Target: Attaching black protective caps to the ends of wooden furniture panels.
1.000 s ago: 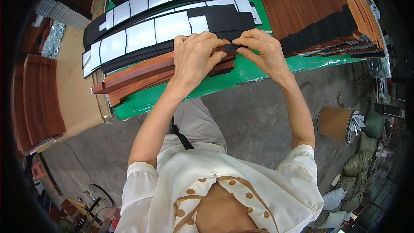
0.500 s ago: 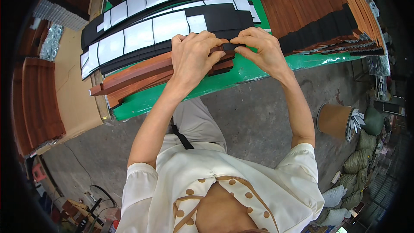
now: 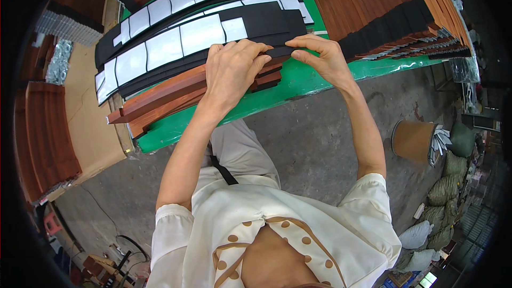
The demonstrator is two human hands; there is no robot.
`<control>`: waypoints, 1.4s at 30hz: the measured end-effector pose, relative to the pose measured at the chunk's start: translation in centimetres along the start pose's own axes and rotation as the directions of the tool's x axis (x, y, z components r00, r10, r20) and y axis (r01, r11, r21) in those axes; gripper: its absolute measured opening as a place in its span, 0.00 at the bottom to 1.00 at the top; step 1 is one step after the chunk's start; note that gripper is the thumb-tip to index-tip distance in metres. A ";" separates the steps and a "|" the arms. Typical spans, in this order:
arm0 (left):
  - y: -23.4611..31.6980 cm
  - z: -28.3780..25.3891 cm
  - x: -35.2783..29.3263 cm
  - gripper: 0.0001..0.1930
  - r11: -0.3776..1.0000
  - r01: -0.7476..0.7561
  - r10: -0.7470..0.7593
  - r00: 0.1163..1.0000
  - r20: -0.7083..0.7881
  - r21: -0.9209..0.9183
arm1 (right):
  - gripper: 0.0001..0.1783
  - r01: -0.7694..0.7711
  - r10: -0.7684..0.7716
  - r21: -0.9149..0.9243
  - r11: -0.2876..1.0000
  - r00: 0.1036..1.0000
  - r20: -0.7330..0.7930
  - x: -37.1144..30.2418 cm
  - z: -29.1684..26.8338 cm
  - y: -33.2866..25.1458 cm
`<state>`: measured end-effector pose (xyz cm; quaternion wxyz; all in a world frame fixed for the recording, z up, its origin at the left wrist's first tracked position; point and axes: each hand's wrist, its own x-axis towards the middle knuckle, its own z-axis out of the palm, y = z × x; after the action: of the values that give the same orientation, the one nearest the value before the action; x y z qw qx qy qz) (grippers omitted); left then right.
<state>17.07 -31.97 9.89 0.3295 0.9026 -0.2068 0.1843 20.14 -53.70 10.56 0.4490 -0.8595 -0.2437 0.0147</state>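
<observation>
Under left fingers, brown wooden strip

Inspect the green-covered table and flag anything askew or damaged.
Reddish-brown wooden strips under the left hand lie slightly fanned, their left ends uneven, near the front edge of the green-covered table. That looks askew, though perhaps just loose stacking. No damage is visible.

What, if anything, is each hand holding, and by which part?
Left hand: wood strip, near its right end. Right hand: at the black tip; whether it grips cannot be told.
</observation>
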 end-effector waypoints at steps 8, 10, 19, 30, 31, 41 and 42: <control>-0.6 0.2 -0.5 0.09 0.989 -0.086 0.089 0.996 -0.013 0.123 | 0.11 0.105 -0.109 -0.058 0.993 0.991 -0.072 -0.1 1.4 -0.1; -0.7 0.6 -0.7 0.09 0.983 -0.101 0.107 0.994 -0.035 0.153 | 0.10 0.136 -0.148 -0.097 0.986 0.980 -0.130 -0.3 2.4 -0.3; -0.1 2.8 -1.2 0.08 0.952 -0.177 0.237 0.942 -0.239 0.249 | 0.26 0.221 -0.363 -0.610 0.761 0.924 -0.117 -3.0 5.5 -0.9; -0.1 -2.4 -3.5 0.19 0.923 -0.247 0.280 0.957 -0.077 0.295 | 0.28 0.078 -0.259 -0.742 0.665 0.957 -0.131 -2.5 6.6 -2.6; -0.1 -4.9 -4.3 0.19 0.929 -0.259 0.305 0.940 -0.152 0.263 | 0.27 0.045 -0.180 -0.729 0.683 0.978 -0.108 -2.4 6.1 -3.2; -20.3 -20.9 -12.0 0.12 0.916 0.395 -0.320 0.833 -0.451 0.078 | 0.12 0.519 -0.449 -0.291 0.803 0.850 0.277 16.0 15.1 -14.3; -23.0 -20.3 -11.9 0.13 0.899 0.385 -0.332 0.910 -0.250 0.210 | 0.10 0.520 -0.414 -0.235 0.821 0.826 0.382 18.4 17.5 -14.1</control>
<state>14.40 0.67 6.90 0.2589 0.9356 0.0248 0.2386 26.35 -25.67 14.70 0.2440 -0.8208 -0.5165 -0.0020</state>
